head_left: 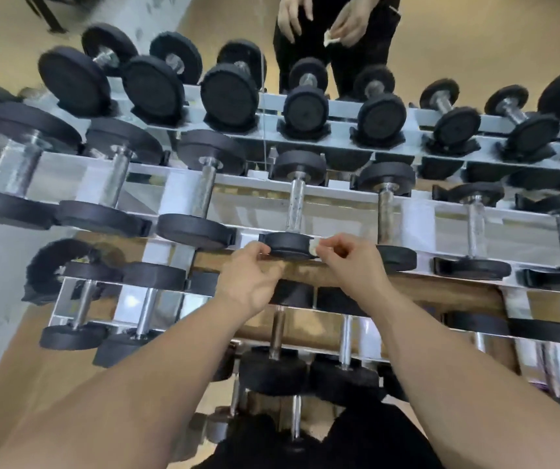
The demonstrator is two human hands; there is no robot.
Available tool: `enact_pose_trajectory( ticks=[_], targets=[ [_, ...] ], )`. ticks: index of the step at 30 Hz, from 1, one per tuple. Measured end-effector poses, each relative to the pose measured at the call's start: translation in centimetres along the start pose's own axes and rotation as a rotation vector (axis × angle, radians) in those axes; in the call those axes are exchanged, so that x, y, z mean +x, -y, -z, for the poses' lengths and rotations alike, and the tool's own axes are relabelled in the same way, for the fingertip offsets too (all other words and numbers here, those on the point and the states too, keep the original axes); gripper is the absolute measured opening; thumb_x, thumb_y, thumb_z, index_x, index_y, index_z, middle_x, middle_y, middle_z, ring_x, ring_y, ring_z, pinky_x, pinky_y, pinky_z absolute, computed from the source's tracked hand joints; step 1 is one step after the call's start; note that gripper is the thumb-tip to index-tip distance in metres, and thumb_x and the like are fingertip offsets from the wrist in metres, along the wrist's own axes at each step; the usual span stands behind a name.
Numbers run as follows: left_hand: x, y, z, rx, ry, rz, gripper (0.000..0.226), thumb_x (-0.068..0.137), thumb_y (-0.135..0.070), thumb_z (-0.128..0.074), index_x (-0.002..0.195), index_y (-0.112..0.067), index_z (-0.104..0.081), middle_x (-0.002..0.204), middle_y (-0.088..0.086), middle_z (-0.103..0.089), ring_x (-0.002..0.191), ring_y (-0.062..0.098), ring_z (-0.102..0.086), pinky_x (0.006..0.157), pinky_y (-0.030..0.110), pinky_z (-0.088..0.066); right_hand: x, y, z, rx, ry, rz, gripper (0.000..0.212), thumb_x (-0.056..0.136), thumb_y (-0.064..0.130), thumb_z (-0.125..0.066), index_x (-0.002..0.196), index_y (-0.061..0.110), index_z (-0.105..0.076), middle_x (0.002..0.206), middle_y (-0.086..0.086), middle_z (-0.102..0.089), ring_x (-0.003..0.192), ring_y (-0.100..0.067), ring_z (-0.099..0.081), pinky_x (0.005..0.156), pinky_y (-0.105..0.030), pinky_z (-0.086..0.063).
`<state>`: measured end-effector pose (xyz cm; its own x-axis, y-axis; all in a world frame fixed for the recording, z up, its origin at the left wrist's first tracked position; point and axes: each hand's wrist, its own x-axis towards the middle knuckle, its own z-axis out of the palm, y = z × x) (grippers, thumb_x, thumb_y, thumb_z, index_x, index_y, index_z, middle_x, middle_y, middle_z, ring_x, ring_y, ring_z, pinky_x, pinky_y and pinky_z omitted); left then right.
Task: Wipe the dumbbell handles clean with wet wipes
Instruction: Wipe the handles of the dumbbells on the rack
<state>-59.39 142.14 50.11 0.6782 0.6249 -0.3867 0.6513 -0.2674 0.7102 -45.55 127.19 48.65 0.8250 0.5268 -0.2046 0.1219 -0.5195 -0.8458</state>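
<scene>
A dumbbell with a speckled steel handle lies on the middle tier of the rack, its near black head facing me. My left hand grips the left edge of that head with curled fingers. My right hand pinches a small crumpled white wet wipe against the right edge of the same head. The handle itself is bare, with no hand on it.
The chrome rack holds several dumbbells on three tiers. The neighbouring dumbbell to the right has a rusty handle. Beyond the rack a person in black trousers stands holding a white scrap. Tan floor lies all around.
</scene>
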Motion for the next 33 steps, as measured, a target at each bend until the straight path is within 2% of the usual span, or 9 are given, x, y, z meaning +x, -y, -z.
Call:
enact_pose_trajectory(
  ticks=[4,8,12,17,20,23,26,29,33],
  targets=[
    [1.3,0.0,0.1,-0.074,-0.027,0.003,0.028,0.098,-0.031,-0.061,0.121,-0.016,-0.061,0.108,0.002,-0.065,0.089,0.018,-0.057,0.076,0.025,-0.037,0.7,0.5,-0.4,-0.037,0.021,-0.023,0.006,0.089,0.034,-0.071,0.089,0.029,-0.074,0.079,0.010,-0.067,0.074,-0.008,-0.060,0.064,-0.022,-0.044],
    [4.3,-1.1,-1.6,-0.092,-0.116,0.018,0.029,0.101,-0.033,-0.054,0.122,-0.015,-0.061,0.116,0.005,-0.064,0.101,0.023,-0.057,0.086,0.029,-0.041,3.7,0.1,1.1,-0.084,0.080,0.008,0.005,0.092,0.030,-0.070,0.087,0.030,-0.072,0.075,0.013,-0.063,0.071,-0.001,-0.056,0.062,-0.013,-0.039],
    [8.9,-2.7,-3.9,-0.105,-0.258,0.175,0.031,0.103,-0.038,-0.049,0.115,-0.012,-0.060,0.119,0.015,-0.064,0.115,0.037,-0.056,0.099,0.040,-0.042,7.7,-0.6,1.8,-0.072,0.134,0.001,0.008,0.092,0.031,-0.070,0.092,0.025,-0.074,0.079,0.006,-0.066,0.073,-0.006,-0.058,0.063,-0.018,-0.044],
    [13.0,-3.6,-7.1,-0.193,-0.351,0.348,0.055,0.104,-0.057,-0.025,0.112,-0.014,-0.059,0.120,0.017,-0.066,0.114,0.039,-0.057,0.096,0.044,-0.042,12.7,-1.7,0.1,-0.046,0.126,0.079,0.006,0.091,0.025,-0.070,0.094,0.028,-0.074,0.086,0.015,-0.070,0.084,-0.001,-0.064,0.075,-0.017,-0.046],
    [13.1,-3.7,-7.8,-0.138,-0.458,0.293,0.055,0.102,-0.060,-0.021,0.094,-0.017,-0.055,0.105,0.015,-0.067,0.103,0.040,-0.059,0.087,0.046,-0.045,15.0,-1.7,-1.5,-0.043,0.142,0.108,0.010,0.092,0.027,-0.068,0.095,0.035,-0.072,0.089,0.017,-0.070,0.088,-0.001,-0.064,0.078,-0.019,-0.048],
    [13.0,-3.4,-8.0,-0.154,-0.509,0.258,0.056,0.100,-0.062,-0.019,0.090,-0.019,-0.053,0.098,0.011,-0.066,0.099,0.038,-0.059,0.087,0.048,-0.045,17.4,-1.3,-3.6,-0.028,0.129,0.150,0.012,0.094,0.028,-0.067,0.101,0.030,-0.076,0.095,0.016,-0.071,0.091,0.001,-0.063,0.085,-0.021,-0.050],
    [13.0,-3.5,-8.1,-0.196,-0.521,0.263,0.059,0.097,-0.063,-0.017,0.095,-0.019,-0.056,0.100,0.009,-0.065,0.101,0.037,-0.059,0.087,0.044,-0.043,19.0,-1.1,-5.0,-0.030,0.065,0.158,0.016,0.094,0.026,-0.066,0.105,0.030,-0.076,0.100,0.014,-0.069,0.092,0.000,-0.061,0.087,-0.018,-0.048],
    [12.8,-3.5,-8.0,-0.292,-0.516,0.310,0.053,0.106,-0.053,-0.026,0.114,-0.014,-0.061,0.114,0.013,-0.066,0.110,0.037,-0.057,0.085,0.036,-0.034,19.0,-1.3,-5.4,-0.023,0.057,0.169,0.017,0.094,0.022,-0.067,0.106,0.028,-0.077,0.097,0.014,-0.068,0.091,0.002,-0.060,0.085,-0.012,-0.045],
    [12.8,-3.2,-7.8,-0.362,-0.497,0.322,0.052,0.106,-0.050,-0.026,0.121,-0.013,-0.059,0.115,0.014,-0.064,0.112,0.036,-0.056,0.084,0.032,-0.030,16.4,-2.7,-5.2,-0.083,0.186,0.294,0.014,0.091,0.015,-0.071,0.100,0.021,-0.079,0.078,0.021,-0.061,0.076,-0.001,-0.058,0.072,-0.020,-0.046]
  ],
)
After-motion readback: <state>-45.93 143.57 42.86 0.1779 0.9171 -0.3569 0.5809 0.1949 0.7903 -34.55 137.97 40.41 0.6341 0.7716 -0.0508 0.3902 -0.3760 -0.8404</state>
